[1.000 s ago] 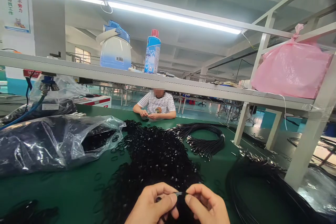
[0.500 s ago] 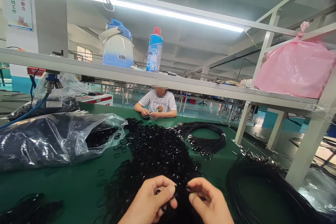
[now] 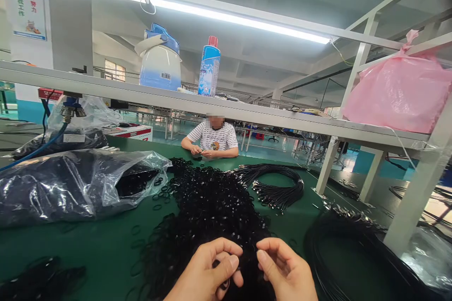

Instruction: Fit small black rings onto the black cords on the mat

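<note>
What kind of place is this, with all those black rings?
Probably a factory assembly line: a long green worktable heaped with black rings, bundled black cords, and another worker seated opposite under strip lights.

Two bare hands (image 3: 208, 275), no sleeves

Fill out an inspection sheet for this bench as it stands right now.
Surface: green table top, largely covered.
Job's things: heap of small black rubber rings at centre; loose rings scattered beside it.
Clutter: clear plastic bag of black parts at left; pink plastic bag, white and blue jug and blue spray can on the white overhead shelf.
Grippers: left hand pinches a black ring; right hand fingers curled next to it, hold unclear.
Cables: bundle of black cords beyond the heap; black coil at right.
Surroundings: a person in a striped shirt seated opposite.
</note>
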Available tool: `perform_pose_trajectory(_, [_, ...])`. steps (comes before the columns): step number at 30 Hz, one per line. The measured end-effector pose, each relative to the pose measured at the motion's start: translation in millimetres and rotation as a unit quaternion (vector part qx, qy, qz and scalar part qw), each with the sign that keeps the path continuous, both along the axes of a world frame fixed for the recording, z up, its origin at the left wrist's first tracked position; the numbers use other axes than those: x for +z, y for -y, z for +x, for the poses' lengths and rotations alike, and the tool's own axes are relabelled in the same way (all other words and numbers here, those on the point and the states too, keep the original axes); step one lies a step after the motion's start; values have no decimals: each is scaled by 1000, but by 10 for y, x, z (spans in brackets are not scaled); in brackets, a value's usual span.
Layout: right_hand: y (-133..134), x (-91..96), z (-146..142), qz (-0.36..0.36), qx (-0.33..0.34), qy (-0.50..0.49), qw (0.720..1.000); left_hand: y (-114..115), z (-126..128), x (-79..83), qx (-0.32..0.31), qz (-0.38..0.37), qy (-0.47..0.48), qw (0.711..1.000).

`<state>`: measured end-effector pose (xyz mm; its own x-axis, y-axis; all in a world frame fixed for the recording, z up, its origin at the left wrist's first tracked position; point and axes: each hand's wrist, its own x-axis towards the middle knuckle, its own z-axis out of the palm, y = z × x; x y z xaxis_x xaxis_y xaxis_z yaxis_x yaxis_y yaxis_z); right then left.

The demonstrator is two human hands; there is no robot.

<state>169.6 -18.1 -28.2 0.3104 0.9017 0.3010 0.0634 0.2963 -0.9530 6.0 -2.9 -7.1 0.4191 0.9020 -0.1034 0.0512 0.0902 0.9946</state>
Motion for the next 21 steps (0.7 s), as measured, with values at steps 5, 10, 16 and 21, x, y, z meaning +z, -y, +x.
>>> perform_pose_trajectory(5, [10,-44,-36,42,-69,16,997,55,19,1,-21,-6,5,1000])
perform_pose_trajectory(10, [27,-9,117,37,-198,91,975,132,-5,50,-16,-18,-58,998])
perform_pose_trajectory(16, [-24,70,254,29,-23,266,963,76,-3,2,-5,-10,-32,999])
perform_pose_trajectory(21, [-4,21,48,-8,80,193,978,54,9,1,-17,17,-21,999])
